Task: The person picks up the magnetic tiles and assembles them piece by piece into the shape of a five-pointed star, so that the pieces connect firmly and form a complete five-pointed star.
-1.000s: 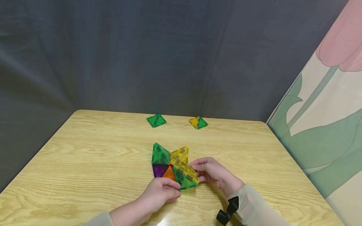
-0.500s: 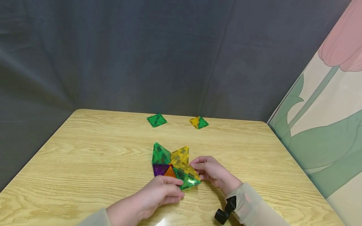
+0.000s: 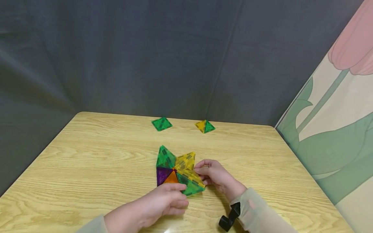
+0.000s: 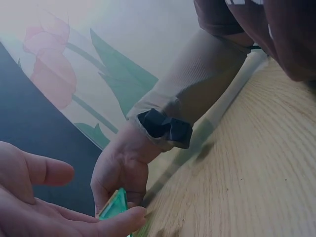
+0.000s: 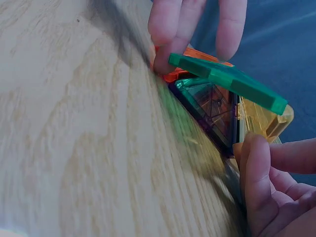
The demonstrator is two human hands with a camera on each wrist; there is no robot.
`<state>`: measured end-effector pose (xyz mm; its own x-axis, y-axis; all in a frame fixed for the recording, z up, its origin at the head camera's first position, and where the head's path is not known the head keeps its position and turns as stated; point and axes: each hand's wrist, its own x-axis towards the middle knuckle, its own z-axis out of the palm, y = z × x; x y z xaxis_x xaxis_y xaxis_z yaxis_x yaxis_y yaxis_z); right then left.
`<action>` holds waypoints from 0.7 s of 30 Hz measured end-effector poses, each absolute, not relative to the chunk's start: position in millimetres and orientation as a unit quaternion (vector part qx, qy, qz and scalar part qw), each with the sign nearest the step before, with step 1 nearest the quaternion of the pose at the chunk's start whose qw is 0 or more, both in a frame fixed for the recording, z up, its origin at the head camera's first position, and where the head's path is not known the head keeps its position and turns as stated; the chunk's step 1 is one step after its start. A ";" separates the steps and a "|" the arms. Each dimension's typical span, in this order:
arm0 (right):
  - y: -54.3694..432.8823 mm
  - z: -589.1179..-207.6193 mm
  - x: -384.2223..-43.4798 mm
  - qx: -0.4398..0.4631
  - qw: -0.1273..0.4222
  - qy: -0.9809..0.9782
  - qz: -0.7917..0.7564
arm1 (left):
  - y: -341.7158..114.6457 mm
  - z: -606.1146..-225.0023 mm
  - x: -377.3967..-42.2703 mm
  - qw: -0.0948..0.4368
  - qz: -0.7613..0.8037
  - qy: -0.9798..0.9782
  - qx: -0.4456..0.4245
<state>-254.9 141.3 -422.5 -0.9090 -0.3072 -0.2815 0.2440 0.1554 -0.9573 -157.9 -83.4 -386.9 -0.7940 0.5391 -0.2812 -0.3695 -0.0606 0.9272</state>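
Observation:
A star-like build of see-through magnetic tiles stands mid-table. It has a green tile (image 3: 165, 158) at back left, a yellow tile (image 3: 185, 161) at back right, a purple tile (image 3: 162, 174) and an orange tile (image 3: 172, 178) in front. On its near right side, a green tile (image 5: 227, 81) joined to yellow slants above the table. My right hand (image 3: 217, 176) pinches the build's right edge at the yellow part. My left hand (image 3: 163, 202) lies at the near side with fingers extended, thumb apart, fingertips right at the orange and green tiles.
Farther back on the wooden table (image 3: 87, 155) lie a green tile pair (image 3: 162, 124) and a yellow-and-green pair (image 3: 205, 126). A dark curtain (image 3: 175, 58) hangs behind, and a tulip-patterned panel (image 3: 335, 129) borders the right. A black wrist mount (image 3: 230, 216) sits on the right sleeve.
My left hand has loosened, its fingers spreading straighter and drawing slightly toward the near left. The build has shifted and turned a little; my right hand stays at its right edge.

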 end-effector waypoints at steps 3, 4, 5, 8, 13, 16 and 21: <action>140.1 -421.5 -253.6 -0.022 0.215 0.730 -0.648 | -84.7 -385.6 -155.5 0.313 0.730 0.604 0.066; 139.7 -420.9 -252.8 -0.023 0.216 0.730 -0.648 | -85.0 -385.6 -155.0 0.310 0.733 0.602 0.064; 139.3 -420.2 -252.0 -0.023 0.216 0.730 -0.648 | -85.4 -385.4 -154.4 0.307 0.736 0.600 0.062; 137.9 -417.6 -249.1 -0.024 0.218 0.729 -0.648 | -86.9 -384.5 -153.3 0.299 0.742 0.597 0.057; 136.1 -414.0 -244.9 -0.025 0.218 0.734 -0.643 | -88.9 -383.6 -152.5 0.292 0.747 0.595 0.051; 135.4 -412.3 -242.5 -0.034 0.215 0.738 -0.639 | -90.4 -384.5 -152.9 0.293 0.749 0.593 0.049; 134.0 -409.7 -238.9 -0.045 0.208 0.742 -0.636 | -94.5 -387.6 -153.4 0.296 0.750 0.588 0.060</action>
